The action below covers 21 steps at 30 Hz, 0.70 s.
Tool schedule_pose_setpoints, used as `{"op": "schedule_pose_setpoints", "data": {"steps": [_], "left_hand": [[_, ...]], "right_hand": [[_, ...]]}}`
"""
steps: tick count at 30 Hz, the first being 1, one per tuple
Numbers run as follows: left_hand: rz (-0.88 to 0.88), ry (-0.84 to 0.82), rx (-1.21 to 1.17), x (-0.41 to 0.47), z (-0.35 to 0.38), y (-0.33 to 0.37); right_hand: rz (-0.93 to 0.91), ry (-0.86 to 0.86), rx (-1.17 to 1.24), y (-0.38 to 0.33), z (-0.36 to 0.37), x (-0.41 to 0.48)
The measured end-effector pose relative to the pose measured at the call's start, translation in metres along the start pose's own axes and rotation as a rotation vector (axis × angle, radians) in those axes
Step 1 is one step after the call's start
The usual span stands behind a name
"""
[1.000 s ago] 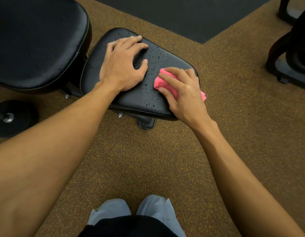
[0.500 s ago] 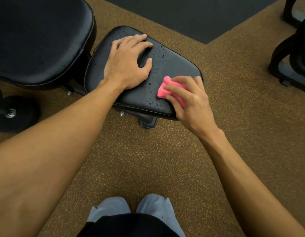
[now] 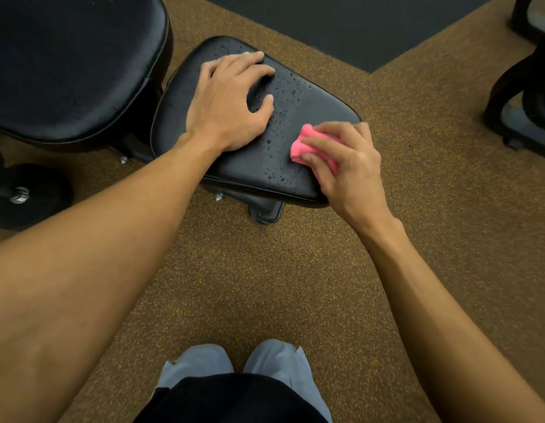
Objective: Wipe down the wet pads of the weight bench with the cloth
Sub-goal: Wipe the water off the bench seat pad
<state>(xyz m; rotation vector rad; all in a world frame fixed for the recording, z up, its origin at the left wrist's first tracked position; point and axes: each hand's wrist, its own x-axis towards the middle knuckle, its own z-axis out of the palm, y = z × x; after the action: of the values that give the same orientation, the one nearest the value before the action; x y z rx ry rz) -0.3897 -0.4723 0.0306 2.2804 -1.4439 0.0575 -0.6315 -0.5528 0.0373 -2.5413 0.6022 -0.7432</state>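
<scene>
The small black seat pad [image 3: 311, 102] of the weight bench lies ahead of me, with water droplets down its middle strip. My left hand [image 3: 228, 105] rests flat on the pad's left half, fingers spread, holding nothing. My right hand [image 3: 347, 166] presses a bunched pink cloth [image 3: 308, 141] onto the pad's near right corner; most of the cloth is hidden under my fingers. The larger black back pad [image 3: 70, 62] fills the upper left.
Brown speckled rubber floor [image 3: 265, 285] surrounds the bench, with a dark mat [image 3: 341, 22] beyond it. A black weight plate [image 3: 24, 193] sits at the left edge. Black equipment frames [image 3: 524, 102] stand at the right. My grey shoes [image 3: 243, 364] are at the bottom.
My right hand has dragged the pink cloth toward me along the pad's right side, down to the near corner. My left hand has stayed pressed on the pad.
</scene>
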Motion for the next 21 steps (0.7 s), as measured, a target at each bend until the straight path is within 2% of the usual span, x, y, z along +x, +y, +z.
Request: {"op": "schedule_pose_setpoints", "data": {"steps": [7, 13, 18, 21], "left_hand": [[-0.002, -0.001, -0.004, -0.001, 0.0, 0.001], [-0.004, -0.012, 0.001, -0.002, 0.001, 0.001], [-0.01, -0.01, 0.0, -0.001, -0.002, 0.001], [-0.008, -0.011, 0.002, -0.001, 0.0, 0.001]], "right_hand": [[-0.039, -0.032, 0.029, -0.011, 0.007, -0.014], [0.048, 0.031, 0.032, -0.012, 0.01, -0.002], [-0.083, -0.072, 0.059, -0.018, 0.006, -0.019], [-0.021, -0.03, 0.051, -0.008, -0.002, -0.019]]}}
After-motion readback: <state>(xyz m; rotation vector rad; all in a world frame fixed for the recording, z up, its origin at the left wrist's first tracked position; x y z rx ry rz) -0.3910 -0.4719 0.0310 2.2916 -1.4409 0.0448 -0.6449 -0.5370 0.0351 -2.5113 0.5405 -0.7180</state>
